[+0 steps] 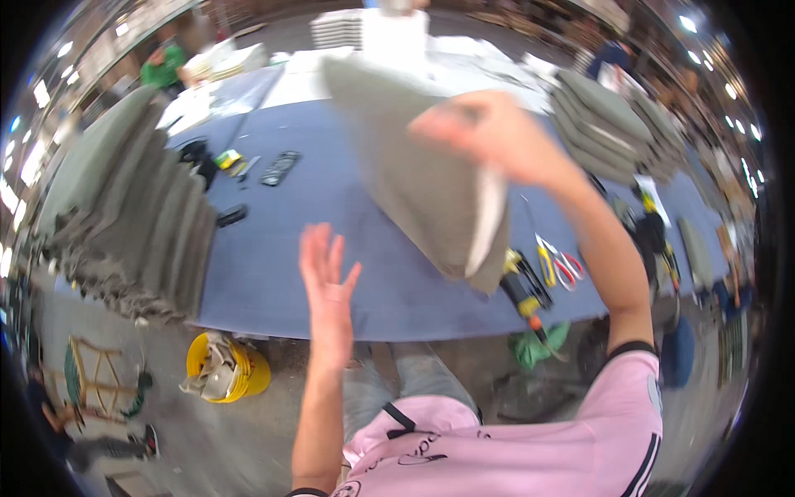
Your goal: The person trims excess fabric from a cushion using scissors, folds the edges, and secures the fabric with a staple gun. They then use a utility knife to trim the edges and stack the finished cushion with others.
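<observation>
My right hand [484, 137] is closed on the upper right edge of a grey-green fabric-covered cushion [406, 166]. The cushion hangs tilted above the blue table, blurred by motion, and a strip of white shows along its lower right side. Apart from it, over the table's front edge, my left hand [327, 286] is raised with fingers spread and holds nothing. To the left rises a tall stack of similar grey-green cushions [124, 215]. Right of the held cushion, a yellow-and-black power tool [523, 290] lies beside red-handled scissors [567, 269] and yellow-handled pliers [546, 263].
The blue table [273, 265] spreads before me, with a dark remote-like object [281, 168] on it. More cushions [600, 124] are stacked at the back right. A yellow bucket [240, 369] with fabric scraps stands on the floor. A person in green [164, 68] is at the far left.
</observation>
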A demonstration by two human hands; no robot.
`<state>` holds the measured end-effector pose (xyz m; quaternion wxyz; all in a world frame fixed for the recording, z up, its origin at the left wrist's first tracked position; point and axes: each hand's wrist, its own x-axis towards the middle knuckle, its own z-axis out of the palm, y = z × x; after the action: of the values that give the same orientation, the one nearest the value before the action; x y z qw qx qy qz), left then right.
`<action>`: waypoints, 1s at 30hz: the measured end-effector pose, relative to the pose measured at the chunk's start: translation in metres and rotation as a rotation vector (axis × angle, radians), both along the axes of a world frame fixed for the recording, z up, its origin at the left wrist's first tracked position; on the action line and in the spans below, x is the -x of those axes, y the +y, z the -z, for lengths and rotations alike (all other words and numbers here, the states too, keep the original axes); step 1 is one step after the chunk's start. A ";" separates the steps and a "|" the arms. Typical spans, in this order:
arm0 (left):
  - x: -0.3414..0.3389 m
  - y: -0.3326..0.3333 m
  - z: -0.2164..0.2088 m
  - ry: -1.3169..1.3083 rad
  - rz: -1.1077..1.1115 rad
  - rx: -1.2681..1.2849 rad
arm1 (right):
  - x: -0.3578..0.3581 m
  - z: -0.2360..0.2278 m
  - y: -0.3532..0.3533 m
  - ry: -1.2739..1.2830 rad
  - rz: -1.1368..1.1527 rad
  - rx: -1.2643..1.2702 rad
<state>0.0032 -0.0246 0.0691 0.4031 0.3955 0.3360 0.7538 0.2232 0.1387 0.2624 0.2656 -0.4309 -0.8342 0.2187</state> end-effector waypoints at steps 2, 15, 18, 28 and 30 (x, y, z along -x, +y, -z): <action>0.006 -0.028 -0.007 -0.464 0.358 -0.065 | 0.007 0.009 -0.087 -0.084 -0.522 0.051; 0.043 -0.120 0.135 -0.063 -0.352 0.640 | -0.310 0.359 0.007 -0.602 0.607 0.056; 0.079 -0.124 0.167 0.653 -0.507 0.699 | -0.322 0.409 0.035 -0.569 0.610 -0.076; 0.025 -0.137 0.162 1.184 -0.604 0.739 | -0.135 0.274 -0.123 0.224 -0.042 0.405; 0.027 -0.138 0.166 1.127 -0.618 0.713 | -0.095 0.265 -0.149 0.101 -0.204 0.444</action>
<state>-0.0239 -0.1627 -0.0966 0.0424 0.4553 0.8131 0.3602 0.3177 -0.0106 -0.0024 0.1822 -0.3808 -0.7905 0.4437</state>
